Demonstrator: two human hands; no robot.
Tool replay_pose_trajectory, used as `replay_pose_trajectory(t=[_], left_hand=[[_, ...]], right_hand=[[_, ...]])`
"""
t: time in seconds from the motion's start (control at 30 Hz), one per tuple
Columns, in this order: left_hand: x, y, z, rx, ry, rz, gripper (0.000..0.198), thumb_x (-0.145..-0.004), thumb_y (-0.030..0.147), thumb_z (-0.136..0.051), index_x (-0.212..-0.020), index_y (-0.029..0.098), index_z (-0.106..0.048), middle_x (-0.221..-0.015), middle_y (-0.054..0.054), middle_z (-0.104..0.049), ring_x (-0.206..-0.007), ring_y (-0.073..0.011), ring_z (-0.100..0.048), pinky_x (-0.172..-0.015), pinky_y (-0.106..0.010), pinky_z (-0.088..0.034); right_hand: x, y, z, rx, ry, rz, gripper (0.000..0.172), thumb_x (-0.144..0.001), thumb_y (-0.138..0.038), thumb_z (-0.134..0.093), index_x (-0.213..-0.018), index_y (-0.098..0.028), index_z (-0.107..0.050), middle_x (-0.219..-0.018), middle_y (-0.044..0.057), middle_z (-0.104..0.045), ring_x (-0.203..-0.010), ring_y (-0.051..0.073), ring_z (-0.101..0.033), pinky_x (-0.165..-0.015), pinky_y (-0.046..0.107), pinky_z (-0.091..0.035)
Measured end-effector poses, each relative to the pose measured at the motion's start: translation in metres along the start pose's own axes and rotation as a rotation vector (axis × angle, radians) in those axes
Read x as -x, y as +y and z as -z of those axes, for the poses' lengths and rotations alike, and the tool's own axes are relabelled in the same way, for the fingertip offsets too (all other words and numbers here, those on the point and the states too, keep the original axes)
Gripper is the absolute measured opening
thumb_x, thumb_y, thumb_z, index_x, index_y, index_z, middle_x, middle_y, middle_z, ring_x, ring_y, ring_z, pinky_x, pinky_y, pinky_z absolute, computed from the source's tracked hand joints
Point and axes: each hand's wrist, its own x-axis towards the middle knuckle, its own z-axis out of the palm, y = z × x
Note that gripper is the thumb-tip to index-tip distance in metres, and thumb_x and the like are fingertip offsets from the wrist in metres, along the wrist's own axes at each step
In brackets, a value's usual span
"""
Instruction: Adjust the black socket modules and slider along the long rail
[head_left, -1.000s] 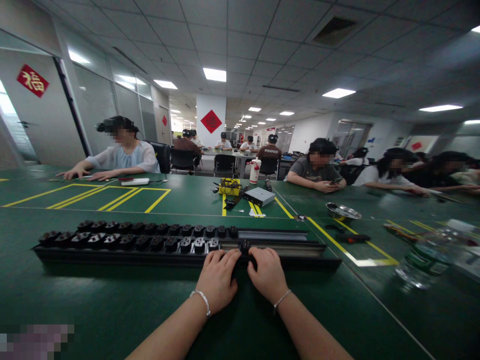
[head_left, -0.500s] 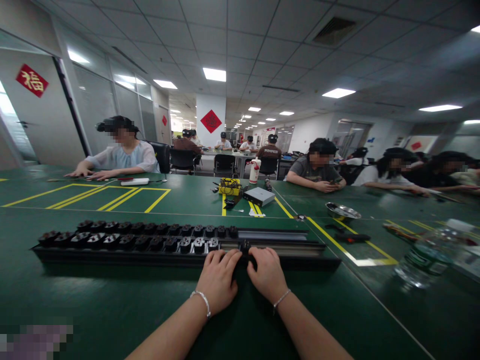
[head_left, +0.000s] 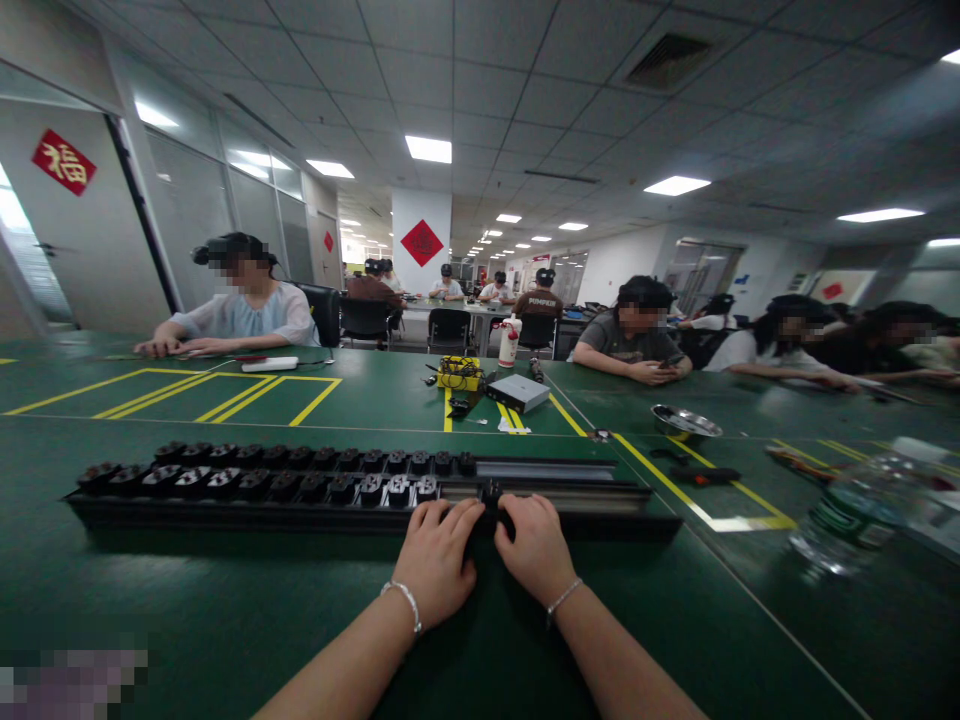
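Observation:
Two rows of black socket modules (head_left: 285, 487), several in each, sit in long black tracks (head_left: 225, 515) lying across the green table. The front row shows some pale metal contacts on top. My left hand (head_left: 439, 565) is closed over the front wall of the near track, fingertips curled on its edge and the index tip beside a small black module (head_left: 492, 494). From the other side, my right hand (head_left: 534, 545) is closed at that module, thumb and index finger against it. My fingers partly hide the module and the track under it.
Beyond the tracks stand a yellow box with black cable (head_left: 459, 373), a grey box (head_left: 517, 392) and a white bottle (head_left: 510, 342). To the right are a metal bowl (head_left: 685, 422), a dark tool (head_left: 705, 476) and a water bottle (head_left: 855, 515). Co-workers sit around.
My hands and the modules look almost the same as before. The co-worker at the left has shifted their hands slightly.

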Motion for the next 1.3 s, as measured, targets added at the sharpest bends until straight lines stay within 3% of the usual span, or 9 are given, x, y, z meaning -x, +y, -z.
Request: replay_pose_trajectory(t=[1.3], left_hand=[[0.0001,-0.0025,-0.0028,-0.022,-0.010,-0.026,0.067,-0.064,0.021,-0.049,-0.128,0.031,-0.035,-0.132,0.005,-0.042,-0.110,-0.0250,-0.035,-0.097,-0.041,-0.021]], right_hand=[[-0.0014,0.0019,-0.0001,-0.037,0.002,-0.025,0.010,-0.072,-0.018,-0.046,-0.078,-0.021,-0.053,-0.074,0.001,-0.060,-0.076,0.016,-0.053,-0.094,0.035,-0.027]])
